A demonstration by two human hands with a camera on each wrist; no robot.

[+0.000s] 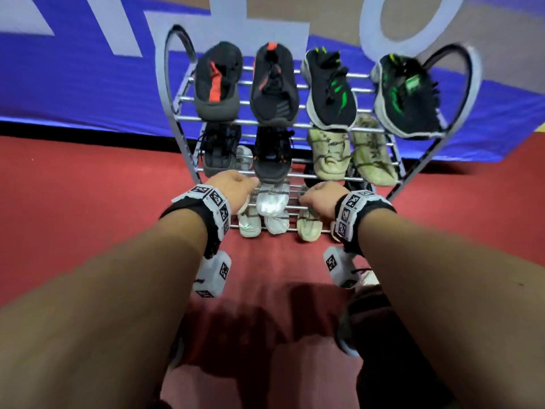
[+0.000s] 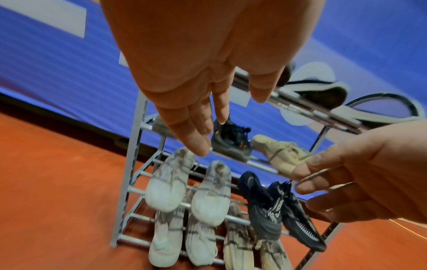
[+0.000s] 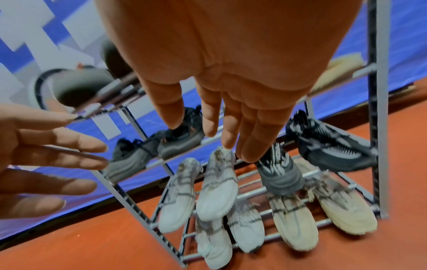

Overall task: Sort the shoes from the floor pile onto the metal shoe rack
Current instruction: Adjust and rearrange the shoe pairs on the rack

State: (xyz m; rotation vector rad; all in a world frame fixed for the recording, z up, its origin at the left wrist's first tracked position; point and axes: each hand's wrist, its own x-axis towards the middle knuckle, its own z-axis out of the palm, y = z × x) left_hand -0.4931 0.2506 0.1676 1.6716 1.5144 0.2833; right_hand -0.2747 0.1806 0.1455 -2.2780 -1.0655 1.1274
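The metal shoe rack [image 1: 177, 119] stands on the red floor, its tiers full of shoes. Black-and-red shoes [image 1: 216, 84] and black-and-green shoes [image 1: 330, 90] sit on the top tier, dark shoes [image 1: 271, 154] and cream shoes [image 1: 330, 154] below them. In the wrist views white shoes [image 2: 166, 180] and dark patterned shoes [image 2: 263, 204] fill the third tier, with pale shoes [image 3: 293, 222] on the bottom one. My left hand [image 1: 233, 184] and right hand [image 1: 321, 196] hover in front of the lower tiers, fingers straight and spread, holding nothing.
A blue banner [image 1: 73, 84] with white lettering hangs behind the rack. Red carpet [image 1: 73, 202] spreads on both sides. A dark shoe [image 1: 354, 320] shows near the floor under my right forearm.
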